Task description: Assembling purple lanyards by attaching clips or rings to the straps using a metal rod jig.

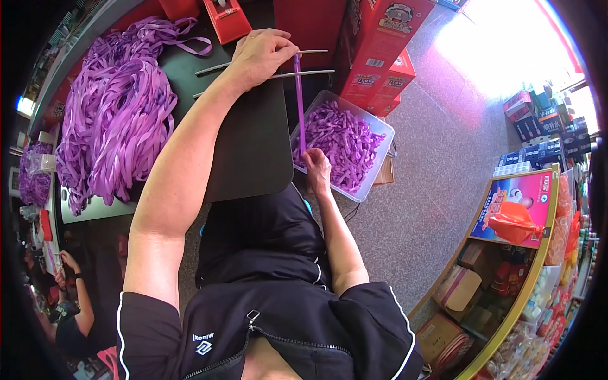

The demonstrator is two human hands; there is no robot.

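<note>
A narrow purple ribbon (300,104) runs taut between my two hands. My left hand (261,56) is closed on its far end, over the metal rods (304,74) that stick out past the table's right edge. Closer to me, my right hand (318,170) pinches the near end beside a clear plastic bin (388,140). That bin is heaped with purple ribbon pieces (345,142). On the left of the dark table (253,152) lies a big tangled pile of long purple ribbons (120,126). How the rods are fixed is partly hidden by my left arm.
A red device (227,20) sits at the table's far side. Stacked red boxes (373,69) stand beyond the bin. To the right are a glass display case (487,272) and packaged goods (538,126). Another person's arm (82,291) shows at lower left.
</note>
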